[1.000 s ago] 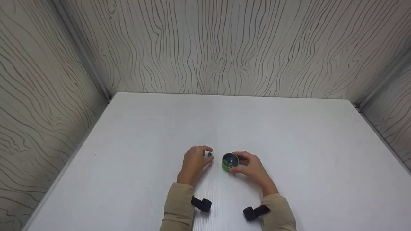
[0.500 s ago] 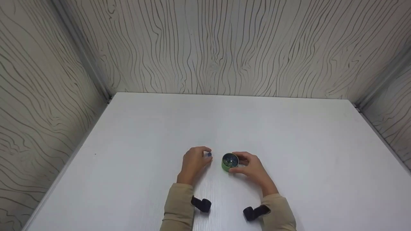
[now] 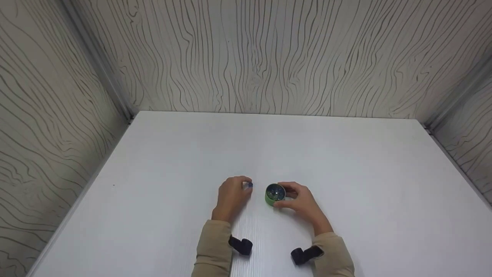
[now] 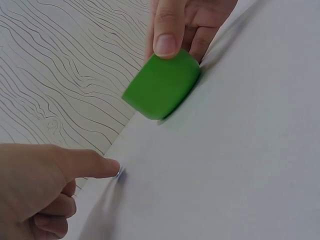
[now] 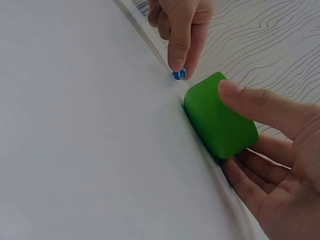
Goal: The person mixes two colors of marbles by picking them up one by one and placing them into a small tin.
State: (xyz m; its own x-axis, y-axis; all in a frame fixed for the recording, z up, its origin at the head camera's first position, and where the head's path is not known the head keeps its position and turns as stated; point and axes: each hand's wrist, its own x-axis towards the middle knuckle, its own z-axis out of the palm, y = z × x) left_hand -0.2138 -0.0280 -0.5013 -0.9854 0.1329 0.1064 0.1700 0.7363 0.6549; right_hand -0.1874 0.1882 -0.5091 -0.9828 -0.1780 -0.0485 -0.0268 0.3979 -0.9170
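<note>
Between thumb and index finger, my left hand [image 3: 231,195] pinches a small blue glass marble [image 5: 179,74] at the white tabletop; in the left wrist view the thumb hides most of it. Just to the right, a small green cup [image 3: 269,201] stands on the table, mouth up. Its inside looks dark and glossy, with glints on the contents, too small to make out in the head view. My right hand [image 3: 305,201] holds the cup by its right side, thumb on the near wall [image 5: 220,120] and fingers round the back.
The white table [image 3: 173,154] spreads out on all sides of the hands. Wood-grain panels [image 3: 246,57] rise at its back and sides. A black wrist camera [image 3: 241,246] is strapped to each beige sleeve.
My left thumb and index finger have closed in on the blue marble, drawing slightly left. The right hand and the green cup have stayed in place.
</note>
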